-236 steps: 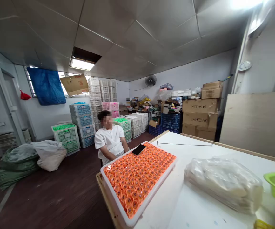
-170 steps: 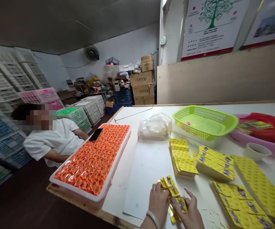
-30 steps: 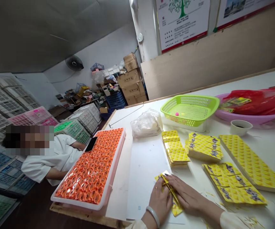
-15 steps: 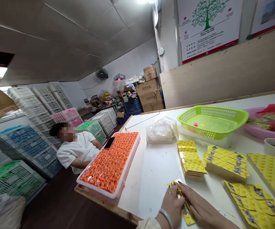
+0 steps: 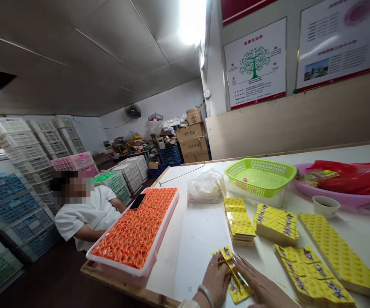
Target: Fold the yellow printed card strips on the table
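Thin yellow printed card (image 5: 236,286), flat on the white table (image 5: 201,231) at 6 o'clock, pinned under left hand (image 5: 217,280) and right hand (image 5: 260,286), fingers (image 5: 241,265) pressed together along its crease; likely light, bendy, slick, best taken by the edges.

Printed lines on the tree poster (image 5: 255,64), the second wall poster (image 5: 339,42) and the yellow packets (image 5: 276,220) too small to read
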### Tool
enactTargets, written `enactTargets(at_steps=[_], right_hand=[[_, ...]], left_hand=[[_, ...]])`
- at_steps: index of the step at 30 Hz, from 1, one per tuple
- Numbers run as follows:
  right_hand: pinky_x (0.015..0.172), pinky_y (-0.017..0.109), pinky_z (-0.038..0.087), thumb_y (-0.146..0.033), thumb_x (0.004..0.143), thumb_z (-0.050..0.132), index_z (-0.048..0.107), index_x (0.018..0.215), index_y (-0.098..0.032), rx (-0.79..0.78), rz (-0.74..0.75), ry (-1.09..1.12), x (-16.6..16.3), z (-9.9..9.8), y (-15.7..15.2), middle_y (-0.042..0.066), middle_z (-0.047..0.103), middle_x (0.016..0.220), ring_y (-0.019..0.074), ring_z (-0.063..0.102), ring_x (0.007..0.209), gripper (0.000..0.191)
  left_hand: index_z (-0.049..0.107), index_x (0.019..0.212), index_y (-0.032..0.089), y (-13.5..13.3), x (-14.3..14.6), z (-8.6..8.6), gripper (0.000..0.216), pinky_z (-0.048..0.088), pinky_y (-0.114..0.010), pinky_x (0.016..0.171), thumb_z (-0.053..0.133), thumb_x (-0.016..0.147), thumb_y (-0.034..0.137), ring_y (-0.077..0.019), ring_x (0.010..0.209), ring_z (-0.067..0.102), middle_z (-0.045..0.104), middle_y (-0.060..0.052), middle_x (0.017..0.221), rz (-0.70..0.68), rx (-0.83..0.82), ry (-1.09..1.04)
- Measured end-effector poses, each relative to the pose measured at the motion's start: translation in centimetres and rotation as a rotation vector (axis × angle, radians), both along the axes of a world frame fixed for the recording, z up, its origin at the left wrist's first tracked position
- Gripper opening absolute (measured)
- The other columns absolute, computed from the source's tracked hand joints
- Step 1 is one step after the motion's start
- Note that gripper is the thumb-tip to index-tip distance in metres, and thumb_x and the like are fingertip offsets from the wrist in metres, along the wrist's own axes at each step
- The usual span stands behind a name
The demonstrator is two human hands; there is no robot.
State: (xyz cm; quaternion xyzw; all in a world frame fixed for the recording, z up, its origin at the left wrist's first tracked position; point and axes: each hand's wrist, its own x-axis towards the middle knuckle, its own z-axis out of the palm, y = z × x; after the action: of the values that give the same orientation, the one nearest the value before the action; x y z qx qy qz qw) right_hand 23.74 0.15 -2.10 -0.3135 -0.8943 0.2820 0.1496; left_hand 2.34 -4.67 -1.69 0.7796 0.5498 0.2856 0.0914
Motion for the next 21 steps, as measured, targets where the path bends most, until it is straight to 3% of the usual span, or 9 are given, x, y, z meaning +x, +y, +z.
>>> enactTargets(at_steps=[2,6,9,12,15,17,19,21], right_hand=[[0.114,0.045,0.025,-0.058,0.064,0.076,0.035,0.144,-0.015,0.033,0.02,-0.032,-0.4,0.8,1.1,0.017,0.028,0.15,0.033,0.024,0.139,0.1],[0.11,0.045,0.035,-0.059,0.072,0.069,0.051,0.135,-0.024,0.099,0.075,0.021,-1.6,2.1,2.8,0.013,0.045,0.142,0.032,0.039,0.133,0.074],[0.109,0.047,0.037,-0.06,0.074,0.066,0.06,0.126,-0.021,0.124,0.044,0.017,-2.0,2.1,2.8,0.015,0.047,0.141,0.0329,0.037,0.134,0.064],[0.106,0.046,0.04,-0.061,0.078,0.062,0.066,0.114,-0.019,0.137,-0.012,0.062,-1.9,1.7,1.7,0.018,0.046,0.141,0.0325,0.038,0.133,0.056],[0.104,0.043,0.044,-0.056,0.081,0.061,0.066,0.109,-0.02,0.212,-0.061,0.18,-1.9,1.5,-0.2,0.017,0.045,0.142,0.0307,0.041,0.132,0.045],[0.104,0.044,0.044,-0.053,0.08,0.064,0.062,0.114,-0.021,0.329,-0.06,0.268,-2.1,1.7,-1.5,0.017,0.041,0.145,0.0317,0.038,0.133,0.047],[0.105,0.049,0.043,-0.051,0.077,0.069,0.055,0.125,-0.022,0.493,-0.027,0.352,-2.2,2.2,-2.5,0.018,0.037,0.147,0.0338,0.036,0.134,0.058],[0.104,0.053,0.042,-0.048,0.077,0.07,0.042,0.138,-0.021,0.618,0.018,0.376,-1.9,2.6,-3.3,0.019,0.037,0.145,0.0354,0.034,0.133,0.072]], left_hand=[[0.053,0.126,0.018,0.0,-0.1,0.1,0.044,0.039,-0.048,0.11,0.049,0.083,0.007,-0.0279,0.13,0.043,0.044,-0.016,0.138,-0.027,-0.014,-0.005],[0.053,0.125,0.018,0.1,-0.4,-0.3,0.043,0.036,-0.052,0.111,0.048,0.083,0.009,-0.0291,0.135,0.038,0.041,-0.018,0.14,-0.045,-0.071,-0.059],[0.048,0.129,0.017,-0.1,-0.9,-0.9,0.049,0.028,-0.052,0.115,0.05,0.08,0.012,-0.0287,0.142,0.025,0.032,-0.017,0.148,0.015,-0.125,-0.227],[0.034,0.14,0.011,-0.5,-1.5,-1.0,0.066,0.014,-0.051,0.119,0.057,0.08,0.027,-0.0295,0.145,0.012,0.02,-0.019,0.155,0.148,-0.162,-0.522],[0.03,0.143,0.011,-1.0,-1.5,0.5,0.076,0.019,-0.047,0.118,0.051,0.083,0.052,-0.0295,0.143,0.022,0.026,-0.018,0.153,0.226,-0.367,-1.04],[0.037,0.142,0.013,-1.3,-1.0,2.2,0.077,0.029,-0.047,0.114,0.038,0.085,0.066,-0.0305,0.138,0.034,0.037,-0.017,0.149,0.138,-0.62,-1.357],[0.047,0.136,0.013,-1.4,-0.1,4.2,0.078,0.035,-0.051,0.109,0.032,0.084,0.07,-0.0327,0.131,0.044,0.049,-0.016,0.14,-0.028,-0.83,-1.5],[0.054,0.131,0.014,-1.5,0.8,5.7,0.076,0.039,-0.053,0.106,0.039,0.081,0.07,-0.0341,0.126,0.05,0.057,-0.015,0.132,-0.133,-0.903,-1.519]])
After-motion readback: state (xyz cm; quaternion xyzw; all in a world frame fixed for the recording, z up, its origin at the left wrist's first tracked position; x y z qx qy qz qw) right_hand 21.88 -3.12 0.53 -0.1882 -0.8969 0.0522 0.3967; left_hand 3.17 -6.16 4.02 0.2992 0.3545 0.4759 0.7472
